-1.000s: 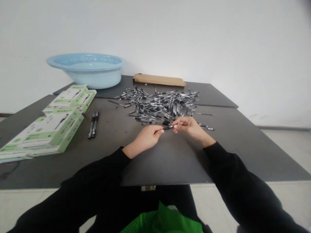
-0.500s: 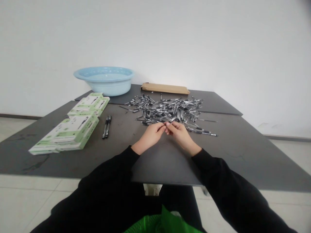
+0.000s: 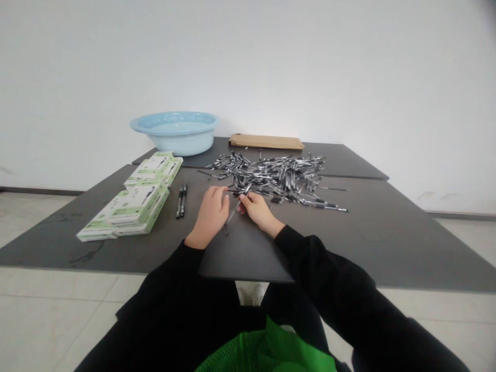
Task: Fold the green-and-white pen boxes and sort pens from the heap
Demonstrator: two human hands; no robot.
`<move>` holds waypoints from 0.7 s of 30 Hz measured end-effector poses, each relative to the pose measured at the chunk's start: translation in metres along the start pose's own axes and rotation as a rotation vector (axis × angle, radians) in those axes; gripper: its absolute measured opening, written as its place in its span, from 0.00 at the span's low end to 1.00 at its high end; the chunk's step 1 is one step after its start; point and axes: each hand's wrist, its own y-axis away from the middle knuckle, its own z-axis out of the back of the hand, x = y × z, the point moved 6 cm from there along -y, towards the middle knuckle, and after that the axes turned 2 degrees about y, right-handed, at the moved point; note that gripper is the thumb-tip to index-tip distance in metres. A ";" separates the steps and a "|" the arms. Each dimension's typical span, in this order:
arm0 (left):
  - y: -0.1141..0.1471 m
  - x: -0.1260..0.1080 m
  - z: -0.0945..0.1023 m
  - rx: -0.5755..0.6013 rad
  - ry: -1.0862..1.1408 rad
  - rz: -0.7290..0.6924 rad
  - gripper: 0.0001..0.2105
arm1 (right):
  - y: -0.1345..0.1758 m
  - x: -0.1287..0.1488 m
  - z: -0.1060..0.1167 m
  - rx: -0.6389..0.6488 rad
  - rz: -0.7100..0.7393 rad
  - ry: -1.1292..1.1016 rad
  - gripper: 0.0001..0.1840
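My right hand (image 3: 259, 211) pinches a slim clear pen (image 3: 234, 208) between thumb and fingers. The pen slants, its lower end pointing down toward me and to the left. Just left of it is my left hand (image 3: 211, 211), fingers and thumb apart, with nothing visible in it. Its fingertips are close to the near left edge of a big pile of pens (image 3: 287, 173) with clear barrels and black parts. Two dark pens (image 3: 181, 201) lie side by side on the table, left of my left hand.
Stacked white and green boxes (image 3: 134, 204) stand on the left of the dark table (image 3: 372, 243). Behind them is a light blue basin (image 3: 182, 142). A flat brown cardboard piece (image 3: 267, 141) lies at the back, near the white wall.
My hands were together at the front of the pile. They have moved left and parted, the left one opening, while the right one keeps the pen. The view has shifted slightly.
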 end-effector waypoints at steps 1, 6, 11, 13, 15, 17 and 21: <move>0.000 0.011 0.012 -0.047 -0.052 0.013 0.15 | -0.002 -0.001 -0.011 0.047 -0.029 -0.004 0.15; 0.007 0.073 0.059 -0.117 -0.212 0.073 0.17 | -0.012 0.000 -0.068 0.214 -0.116 0.005 0.17; 0.017 0.114 0.071 -0.062 -0.279 0.101 0.17 | -0.038 0.001 -0.112 0.237 -0.111 0.076 0.21; 0.020 0.120 0.066 -0.027 -0.275 0.086 0.19 | -0.051 0.000 -0.124 0.232 -0.098 0.113 0.22; 0.021 0.123 0.059 0.015 -0.266 0.076 0.20 | -0.064 -0.001 -0.134 0.221 -0.082 0.150 0.22; 0.023 0.126 0.050 0.059 -0.262 0.074 0.21 | -0.075 -0.001 -0.141 0.199 -0.066 0.185 0.21; 0.028 0.127 0.038 0.159 -0.294 0.105 0.24 | -0.090 0.001 -0.150 0.156 -0.047 0.251 0.20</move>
